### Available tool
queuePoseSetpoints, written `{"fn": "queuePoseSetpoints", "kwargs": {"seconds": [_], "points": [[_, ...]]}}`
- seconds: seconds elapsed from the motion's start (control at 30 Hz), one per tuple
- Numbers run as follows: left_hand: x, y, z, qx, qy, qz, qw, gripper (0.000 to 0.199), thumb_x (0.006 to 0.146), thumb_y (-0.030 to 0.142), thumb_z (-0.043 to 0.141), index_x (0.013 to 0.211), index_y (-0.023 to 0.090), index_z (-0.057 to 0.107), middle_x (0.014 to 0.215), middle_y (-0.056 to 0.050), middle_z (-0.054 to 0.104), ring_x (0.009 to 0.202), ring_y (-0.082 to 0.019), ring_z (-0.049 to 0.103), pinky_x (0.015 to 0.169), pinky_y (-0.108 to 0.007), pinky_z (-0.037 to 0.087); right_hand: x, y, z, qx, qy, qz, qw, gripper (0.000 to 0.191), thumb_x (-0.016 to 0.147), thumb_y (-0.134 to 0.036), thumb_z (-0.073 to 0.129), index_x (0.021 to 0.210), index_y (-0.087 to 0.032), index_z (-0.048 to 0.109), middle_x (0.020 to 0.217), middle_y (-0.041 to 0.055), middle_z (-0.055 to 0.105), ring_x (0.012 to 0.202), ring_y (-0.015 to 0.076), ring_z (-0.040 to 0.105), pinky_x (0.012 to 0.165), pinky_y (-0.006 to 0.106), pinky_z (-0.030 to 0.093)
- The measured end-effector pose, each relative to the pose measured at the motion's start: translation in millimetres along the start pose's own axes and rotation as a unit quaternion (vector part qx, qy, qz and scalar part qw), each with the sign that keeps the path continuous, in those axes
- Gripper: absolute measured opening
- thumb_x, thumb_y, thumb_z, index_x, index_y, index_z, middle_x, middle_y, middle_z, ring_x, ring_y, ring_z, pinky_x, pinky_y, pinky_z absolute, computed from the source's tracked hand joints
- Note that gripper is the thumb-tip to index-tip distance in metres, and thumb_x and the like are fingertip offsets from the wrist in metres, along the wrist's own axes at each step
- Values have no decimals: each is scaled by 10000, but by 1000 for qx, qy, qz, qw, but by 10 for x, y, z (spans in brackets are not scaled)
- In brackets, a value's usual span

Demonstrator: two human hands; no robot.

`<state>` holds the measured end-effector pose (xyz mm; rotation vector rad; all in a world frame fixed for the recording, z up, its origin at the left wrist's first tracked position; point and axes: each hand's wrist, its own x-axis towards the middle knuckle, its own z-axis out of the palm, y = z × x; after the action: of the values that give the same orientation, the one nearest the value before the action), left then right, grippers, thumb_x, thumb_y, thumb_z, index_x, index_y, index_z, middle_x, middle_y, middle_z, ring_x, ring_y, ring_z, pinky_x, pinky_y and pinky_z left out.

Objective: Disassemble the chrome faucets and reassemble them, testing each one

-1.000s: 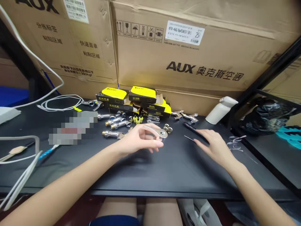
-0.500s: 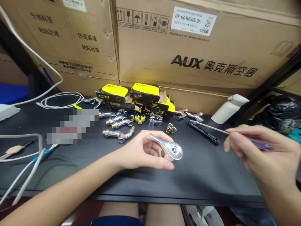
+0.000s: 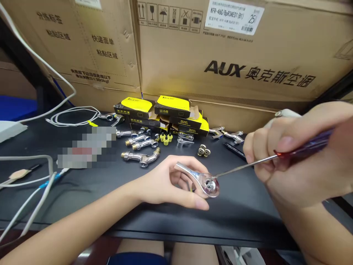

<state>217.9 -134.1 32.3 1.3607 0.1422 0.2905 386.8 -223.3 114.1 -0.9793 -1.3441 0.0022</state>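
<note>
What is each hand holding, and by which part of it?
The left hand holds a chrome lever by its middle, between fingers and thumb. The right hand grips a screwdriver by its red-and-purple handle.

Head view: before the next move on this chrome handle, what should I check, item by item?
1. Chrome lever handle held in the left hand: ok.
2. Screwdriver gripped in the right hand: ok.
3. Screwdriver tip at the round hub: ok, at its edge.
4. Tip seated on a screw: cannot tell, glare hides the hub's centre.
5. Chrome elbow fitting apart from the left hand: ok.
</note>
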Motion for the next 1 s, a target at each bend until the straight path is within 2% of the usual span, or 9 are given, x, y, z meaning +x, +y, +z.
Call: {"fn": "queuePoseSetpoints", "kwargs": {"seconds": [0.07,0.13,0.3,0.5,0.67,0.8,0.9,1.0], "points": [[-1,3,7,-3,0,-3,1000,426,545,2,815,912,148,653,808,-2,717,686,-94,623,621,-195,467,-27,10,6,75,50,10,996,637,807,-744,490,441,-223,508,368,-37,367,255,113,379,240,297,320],[3,1,9,-4,-2,-6,1000,410,564,29,821,918,150,654,817,-5,720,684,-95,621,620,-197,466,-46,-1,19,93,74,34,992,591,821,-679,546,449,-220,525,378,-43,373,254,108,350,239,308,327],[17,-18,-5,-3,-2,-12,1000,374,597,86,832,916,151,649,806,-9,712,672,-94,612,618,-209,462,-80,-29,35,102,66,60,991,574,862,-639,524,463,-228,567,377,-32,373,275,123,380,253,316,351],[20,-4,-10,6,-1,-15,1000,383,585,107,846,912,158,653,801,-3,705,667,-95,612,624,-212,467,-93,6,47,83,54,68,993,461,797,-544,682,467,-242,567,370,-46,339,271,117,364,263,313,343],[20,23,6,19,-5,-20,1000,353,637,189,840,931,148,649,785,-15,685,624,-90,608,569,-202,490,-127,-51,62,75,67,57,993,580,865,-623,533,432,-240,587,370,-25,350,281,133,378,294,345,364],[25,-3,14,-15,-27,-13,999,330,672,175,818,946,145,636,736,9,646,591,-93,624,558,-213,528,-131,-93,22,111,9,39,993,578,884,-613,511,466,-235,640,359,-26,382,276,120,373,306,332,380],[41,-25,11,-33,-31,-16,999,313,685,162,808,945,142,635,726,20,624,579,-91,620,565,-231,553,-100,-83,12,65,-7,19,998,576,895,-604,497,464,-242,619,429,3,475,361,146,462,340,334,398],[63,-45,-1,-33,-12,-24,999,301,697,182,803,948,131,645,723,21,605,587,-96,619,574,-246,565,-82,-43,34,49,-30,17,998,356,890,-436,600,595,-248,666,587,5,598,413,129,470,296,281,292]]}}
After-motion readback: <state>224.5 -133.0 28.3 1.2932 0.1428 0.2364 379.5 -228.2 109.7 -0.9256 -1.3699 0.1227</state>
